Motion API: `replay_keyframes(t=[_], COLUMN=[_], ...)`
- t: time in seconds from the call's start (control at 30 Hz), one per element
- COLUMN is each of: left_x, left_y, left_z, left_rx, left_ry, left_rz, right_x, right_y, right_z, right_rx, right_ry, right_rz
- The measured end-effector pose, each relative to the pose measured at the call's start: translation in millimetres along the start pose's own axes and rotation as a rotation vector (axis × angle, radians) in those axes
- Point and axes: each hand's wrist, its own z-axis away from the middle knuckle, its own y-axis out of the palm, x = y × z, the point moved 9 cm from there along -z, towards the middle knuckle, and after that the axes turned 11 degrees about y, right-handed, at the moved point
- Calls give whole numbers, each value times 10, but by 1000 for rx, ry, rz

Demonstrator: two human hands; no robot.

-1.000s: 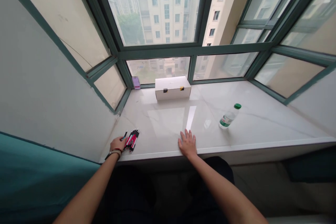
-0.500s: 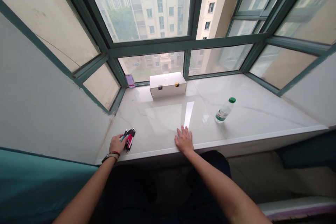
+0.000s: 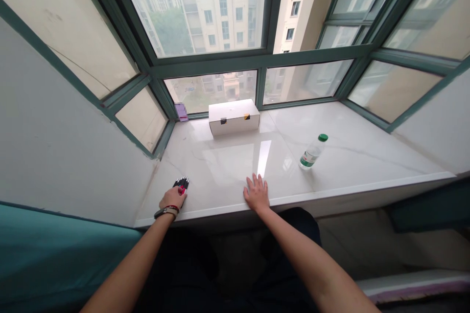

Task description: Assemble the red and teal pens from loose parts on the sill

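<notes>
My left hand (image 3: 173,198) lies over a bunch of pens (image 3: 185,183) near the front left of the white windowsill (image 3: 227,166). Its fingers are curled round them; the dark tips and a bit of pink stick out beyond the hand, while the lower ends are mostly hidden. My right hand (image 3: 256,193) rests flat on the sill by its front edge, fingers spread and nothing in it. To its right stands a clear plastic bottle (image 3: 312,155) with a green cap and a green and white label.
Against the window at the back sits a white box (image 3: 234,120) with two dark and yellow tabs. A small purple card or packet (image 3: 181,112) leans in the left corner. Green window frames (image 3: 220,63) border the sill, with a wall (image 3: 66,132) on the left.
My left hand has shifted right from the left side of the pens and now covers most of them. My right hand, the bottle and the box stay in place.
</notes>
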Motion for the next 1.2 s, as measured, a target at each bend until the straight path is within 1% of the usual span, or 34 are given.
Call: replay_keyframes(t=[0.1,0.13,0.2,0.27,0.3,0.33,0.4,0.43,0.47,0.53,0.6,0.67,0.7,0.77,0.8,0.83,0.87,0.93,1.03,1.1,1.2], left_x=[-11,-19,-49,-99,-149,-220,-454,-577,-698,-989,-1242,-1381,-1428,-1491,-1498,-1495,-1485,-1465,-1448,-1433,-1380], left_y=[-48,-75,-147,-171,-154,-105,-33,11,48,55,2,-67,-103,-192,-243,-297,-352,-456,-589,-649,-671], left_z=[4,6,19,66,110,172,369,513,686,1068,1454,1777,1897,2050,2089,2113,2128,2153,2223,2291,2388], left_rx=[6,-8,-78,-148,-163,-154,-108,-100,-101,-83,-56,-53,-42,-12,-8,-10,-16,-26,-40,-52,-67], left_ry=[-21,-19,-11,-17,-22,-36,-32,-67,-124,-166,-162,-162,-149,-89,-56,-26,0,43,105,145,171], left_rz=[24,47,141,381,522,708,924,1149,1361,1688,1880,1940,1940,1904,1876,1845,1815,1766,1713,1675,1611], right_x=[-6,-8,-9,-4,-1,1,-2,-7,-11,-7,22,91,152,335,458,590,684,810,867,874,893], right_y=[-3,-4,0,5,5,2,-17,-36,-59,-122,-212,-319,-369,-476,-531,-593,-677,-868,-1094,-1184,-1257], right_z=[-3,-2,2,10,12,12,4,-3,-9,3,86,271,402,712,877,1038,1167,1330,1402,1426,1514], right_rx=[-6,-7,-2,5,7,6,-1,-8,-14,-16,-2,51,108,275,392,518,595,655,646,652,672], right_ry=[2,3,6,4,3,2,4,7,11,12,16,28,31,21,3,-23,-36,-83,-113,-103,-104], right_rz=[-10,-11,-11,-13,-15,-19,-38,-54,-75,-143,-280,-518,-673,-1002,-1143,-1243,-1306,-1322,-1290,-1322,-1363])
